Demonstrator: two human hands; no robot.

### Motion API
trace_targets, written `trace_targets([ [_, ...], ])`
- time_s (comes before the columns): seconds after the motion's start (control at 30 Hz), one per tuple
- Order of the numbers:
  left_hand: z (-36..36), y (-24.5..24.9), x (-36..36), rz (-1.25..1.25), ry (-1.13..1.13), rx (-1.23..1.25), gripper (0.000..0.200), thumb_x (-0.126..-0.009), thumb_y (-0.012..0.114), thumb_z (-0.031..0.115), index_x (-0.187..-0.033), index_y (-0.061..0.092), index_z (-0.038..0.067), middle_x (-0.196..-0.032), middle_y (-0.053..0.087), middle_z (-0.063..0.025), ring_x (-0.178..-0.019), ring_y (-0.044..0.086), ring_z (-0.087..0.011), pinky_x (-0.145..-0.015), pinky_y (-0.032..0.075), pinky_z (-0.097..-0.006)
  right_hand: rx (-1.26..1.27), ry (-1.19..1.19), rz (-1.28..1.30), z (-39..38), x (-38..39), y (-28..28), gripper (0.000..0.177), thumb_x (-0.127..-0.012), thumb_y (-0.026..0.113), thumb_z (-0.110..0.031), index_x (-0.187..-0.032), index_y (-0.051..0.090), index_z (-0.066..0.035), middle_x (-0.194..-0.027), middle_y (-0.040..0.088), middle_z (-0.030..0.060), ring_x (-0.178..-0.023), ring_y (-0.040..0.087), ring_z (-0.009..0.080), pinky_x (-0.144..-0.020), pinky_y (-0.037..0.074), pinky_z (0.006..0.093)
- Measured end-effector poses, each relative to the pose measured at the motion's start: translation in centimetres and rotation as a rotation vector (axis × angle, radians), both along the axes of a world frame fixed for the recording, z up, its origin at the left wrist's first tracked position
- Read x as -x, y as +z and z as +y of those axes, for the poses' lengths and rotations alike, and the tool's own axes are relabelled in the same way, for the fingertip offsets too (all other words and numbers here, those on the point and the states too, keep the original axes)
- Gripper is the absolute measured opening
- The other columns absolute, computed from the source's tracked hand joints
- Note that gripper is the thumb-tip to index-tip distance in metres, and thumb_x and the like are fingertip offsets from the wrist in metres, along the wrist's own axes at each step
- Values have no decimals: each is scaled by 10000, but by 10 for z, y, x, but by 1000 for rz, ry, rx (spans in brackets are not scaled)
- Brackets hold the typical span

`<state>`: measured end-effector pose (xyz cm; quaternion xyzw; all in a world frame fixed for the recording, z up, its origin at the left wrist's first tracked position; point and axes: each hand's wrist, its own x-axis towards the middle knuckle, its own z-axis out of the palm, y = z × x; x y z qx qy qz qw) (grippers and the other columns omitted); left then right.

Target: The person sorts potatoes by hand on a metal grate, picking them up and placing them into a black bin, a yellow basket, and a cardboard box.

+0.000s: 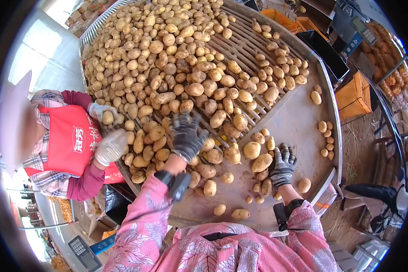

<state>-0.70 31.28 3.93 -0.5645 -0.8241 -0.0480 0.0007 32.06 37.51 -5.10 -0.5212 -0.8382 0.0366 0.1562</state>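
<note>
My left hand [187, 137], in a dark striped glove, lies over the heap of potatoes [156, 46] with its fingers stretched out. Potatoes surround it on the slatted rack [240, 56], and I see none gripped in it. On the bare metal tray [294, 115], my right hand [283, 167], in a matching glove, rests with fingers extended. Against its left side is a long potato [261, 162], with a rounder potato [252, 150] just beyond. A single potato [304, 185] sits to the right of that wrist.
Across the left edge, a co-worker in a red apron [68, 138] has white-gloved hands at the heap, one holding a potato [108, 118]. Several small potatoes line the tray's right side. Beyond the raised rim stand an orange crate [353, 96] and a black bin [324, 54].
</note>
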Motion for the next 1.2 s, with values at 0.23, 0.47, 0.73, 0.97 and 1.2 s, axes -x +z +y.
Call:
trace_targets([
  [0.23,-33,-21,-78,-234,-241,162,745,-821,519,548,-1364,389,54,-1502,189,-162,-1384,18,-434,-1090,60,-584,31,0,-10,-1,-1,0,406,-760,553,-178,-1163,567,-137,-1325,453,130,-1243,375,359,-1028,259,499],
  [0.47,-83,-13,-127,-293,-791,259,514,-783,592,429,-1210,558,145,-1285,496,-151,-1278,361,-385,-1043,133,-654,85,0,-39,0,-3,0,486,-754,554,-181,-1239,527,-163,-1353,428,136,-1256,359,359,-1046,237,497],
  [0.73,47,-3,-12,-44,-176,-203,528,-817,607,408,-1261,512,139,-1425,311,-173,-1295,269,-416,-1039,267,-506,78,-2,-55,0,-4,2,509,-718,549,-173,-1225,533,-133,-1336,430,147,-1264,341,367,-1046,232,503],
  [0.97,136,0,37,-169,253,-62,731,-814,584,506,-1413,311,190,-1475,215,-200,-1327,255,-423,-1058,244,-535,94,-7,-69,0,-4,1,463,-758,524,-172,-1219,529,-140,-1333,426,142,-1261,342,360,-1042,235,512],
  [1.2,135,-19,41,-517,-32,-369,540,-769,696,242,-1260,503,128,-1407,364,-147,-1236,430,-334,-990,403,-381,103,-16,-82,0,-2,2,458,-762,521,-155,-1220,518,-144,-1340,425,133,-1254,351,350,-1038,243,505],
])
